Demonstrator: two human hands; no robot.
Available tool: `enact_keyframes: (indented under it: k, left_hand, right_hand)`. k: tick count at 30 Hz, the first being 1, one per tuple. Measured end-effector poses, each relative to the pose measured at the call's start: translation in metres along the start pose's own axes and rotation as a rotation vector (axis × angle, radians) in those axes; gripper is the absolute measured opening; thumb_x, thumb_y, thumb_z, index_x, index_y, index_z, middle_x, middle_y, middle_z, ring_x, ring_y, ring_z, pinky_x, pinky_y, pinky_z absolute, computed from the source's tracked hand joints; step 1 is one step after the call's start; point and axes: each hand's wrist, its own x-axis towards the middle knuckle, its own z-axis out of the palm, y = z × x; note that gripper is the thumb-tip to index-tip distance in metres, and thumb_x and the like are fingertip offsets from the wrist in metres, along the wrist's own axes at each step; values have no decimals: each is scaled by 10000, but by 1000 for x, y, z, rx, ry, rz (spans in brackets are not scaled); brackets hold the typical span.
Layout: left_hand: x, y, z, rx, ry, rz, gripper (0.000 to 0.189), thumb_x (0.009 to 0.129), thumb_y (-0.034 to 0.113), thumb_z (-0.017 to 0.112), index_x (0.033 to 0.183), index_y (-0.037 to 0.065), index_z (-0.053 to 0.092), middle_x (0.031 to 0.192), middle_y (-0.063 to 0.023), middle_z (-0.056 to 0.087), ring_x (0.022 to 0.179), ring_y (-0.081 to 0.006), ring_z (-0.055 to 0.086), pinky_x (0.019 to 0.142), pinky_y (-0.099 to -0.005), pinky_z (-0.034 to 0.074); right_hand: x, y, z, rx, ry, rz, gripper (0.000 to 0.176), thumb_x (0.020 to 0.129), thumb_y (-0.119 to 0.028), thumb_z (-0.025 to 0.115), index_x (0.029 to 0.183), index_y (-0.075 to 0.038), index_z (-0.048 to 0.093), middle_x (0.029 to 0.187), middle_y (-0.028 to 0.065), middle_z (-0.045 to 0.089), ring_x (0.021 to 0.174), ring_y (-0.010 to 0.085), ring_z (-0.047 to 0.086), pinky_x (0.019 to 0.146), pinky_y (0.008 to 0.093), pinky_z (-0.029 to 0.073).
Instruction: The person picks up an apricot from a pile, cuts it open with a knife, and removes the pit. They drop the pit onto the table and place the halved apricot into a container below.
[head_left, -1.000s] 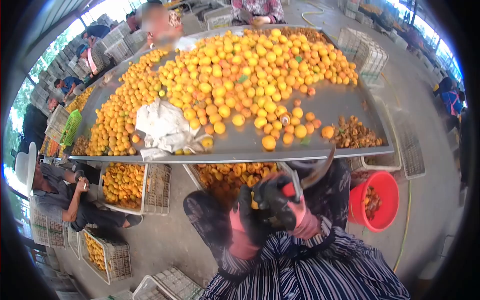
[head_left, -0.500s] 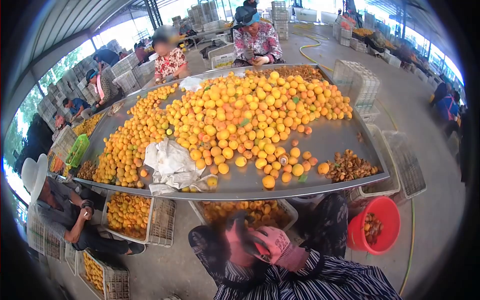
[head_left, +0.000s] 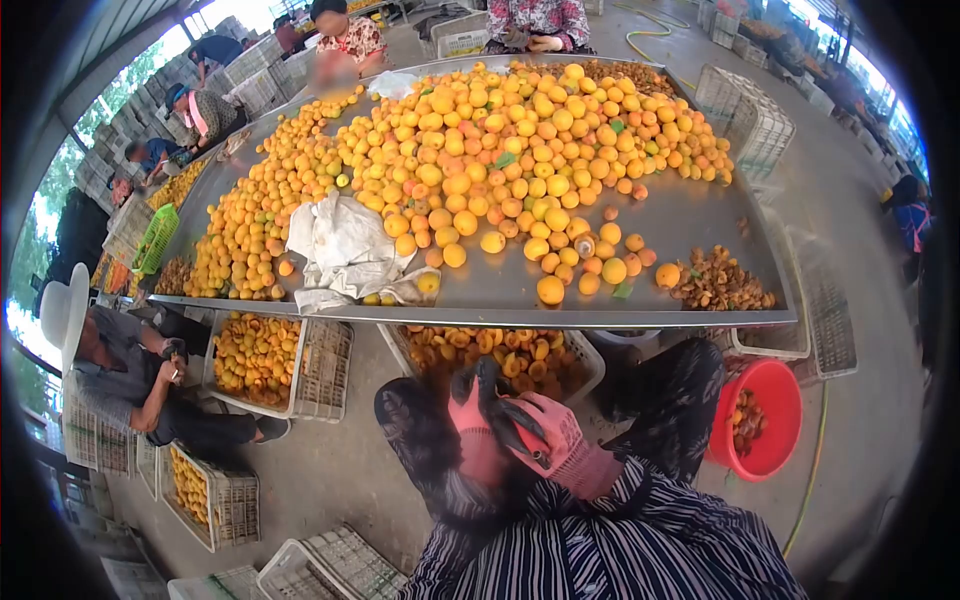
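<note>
My left hand (head_left: 474, 428), in a pink glove with dark finger ends, is raised over my lap with its fingers closed; what they hold is hidden. Beside it my right hand (head_left: 550, 432), gloved the same way, is wrapped round a dark-handled tool (head_left: 540, 458), whose end sticks out below the palm. The fingertips of both hands come close together. Just beyond them, under the table edge, sits a crate of halved apricots (head_left: 540, 358). A large heap of whole apricots (head_left: 470, 150) covers much of the metal table (head_left: 480, 290) in front of me.
A white cloth (head_left: 340, 245) lies at the table's near edge, and a pile of brown scraps (head_left: 725, 280) at its right corner. A red bucket (head_left: 757, 420) stands to my right. At left a person in a white hat (head_left: 125, 365) sits by crates (head_left: 325, 370). Others work across the table.
The view has tilted down, so the table sits higher and more crates show at the bottom. My hands remain close together, the right one still round the tool.
</note>
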Motion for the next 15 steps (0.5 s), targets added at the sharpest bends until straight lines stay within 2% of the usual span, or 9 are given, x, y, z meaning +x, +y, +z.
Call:
enact_keyframes:
  k: [2,5,7,8,10,11,13,14,15]
  left_hand:
    - [0,3,1,-19,1,30,171,883,212,614,910,46,587,720,-51,591,561,-154,579,480,-261,472]
    - [-8,15,7,-21,136,-8,176,881,224,618,904,52,591,695,-43,573,545,-146,566,479,-256,471]
    - [-11,15,3,-75,173,-12,185,880,243,618,881,60,594,670,-28,547,505,-133,531,459,-247,453]
    - [-13,15,-1,-75,178,-17,185,880,243,618,881,60,594,670,-28,547,505,-133,531,459,-247,453]
    - [-13,19,-9,-14,41,2,194,870,255,631,851,67,587,671,-15,534,528,-119,518,493,-251,444]
    - [-14,21,-11,-17,45,-1,194,870,255,631,851,67,587,671,-15,534,528,-119,518,493,-251,444]
    - [-18,29,-14,165,-71,-44,205,869,269,634,824,77,576,678,-4,531,584,-96,523,545,-258,438]
    - [-19,26,-21,203,-113,-58,170,821,201,648,864,58,568,743,-42,561,679,-164,560,627,-299,452]
    - [-20,28,-27,202,-116,-63,170,821,201,648,864,58,568,743,-42,561,679,-164,560,627,-299,452]
  right_hand:
    - [-1,0,6,-71,19,1,509,679,-159,697,1149,-37,545,1044,166,573,918,355,567,785,410,486]
    - [1,0,11,-97,64,-33,505,672,-156,698,1140,-37,550,1040,163,575,905,345,571,776,405,487]
    - [-1,3,13,-68,-40,-29,645,651,-256,699,1235,-90,484,1078,157,521,967,358,531,860,447,443]
    - [-2,2,13,-67,-46,-24,645,651,-256,699,1235,-90,484,1078,157,521,967,358,531,860,447,443]
    - [3,-6,6,0,-59,-29,551,677,-186,695,1188,-70,526,1054,146,548,945,340,559,838,411,470]
    - [5,-8,3,0,-64,-28,551,677,-186,695,1188,-70,526,1054,146,548,945,340,559,838,411,470]
    - [8,-11,-4,349,-68,167,430,714,-115,674,1126,-46,573,1028,140,579,926,319,589,810,355,492]
    - [8,-12,-6,343,-50,153,326,754,-97,659,1066,-22,606,987,126,626,910,260,626,803,302,493]
    - [6,-10,-7,340,-49,158,326,754,-97,659,1066,-22,606,987,126,626,910,260,626,803,302,493]
